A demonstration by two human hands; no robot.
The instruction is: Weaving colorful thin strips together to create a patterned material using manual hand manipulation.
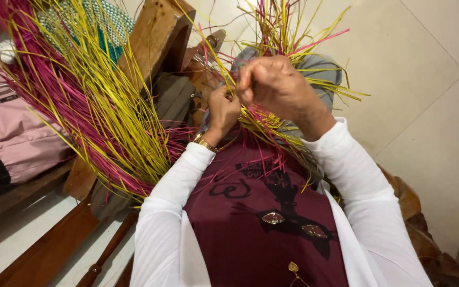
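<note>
Pale floor tiles fill the room behind the person, and a dark wooden chair stands beyond the hands, on their left side. Against it leans a pink bag. A big loose fan of strips, yellow and magenta, spreads out well to the left of the fingers and reaches up to the chair; none of these are worked in yet, as far as I can see.

A smaller bundle rises straight above the knuckles, and more strips hang below the fingers, over the maroon shirt and a grey cloth behind.

Both hands meet close together in the middle. The right hand is closed in a fist around several strips, its fingers curled tight. The left hand, with a gold watch at the wrist, pinches strips just beside it, fingers also closed.

Any woven part is hidden under the hands, so I cannot tell how much is finished. My judgement: the work is early or in the middle, because so many strips are free.
</note>
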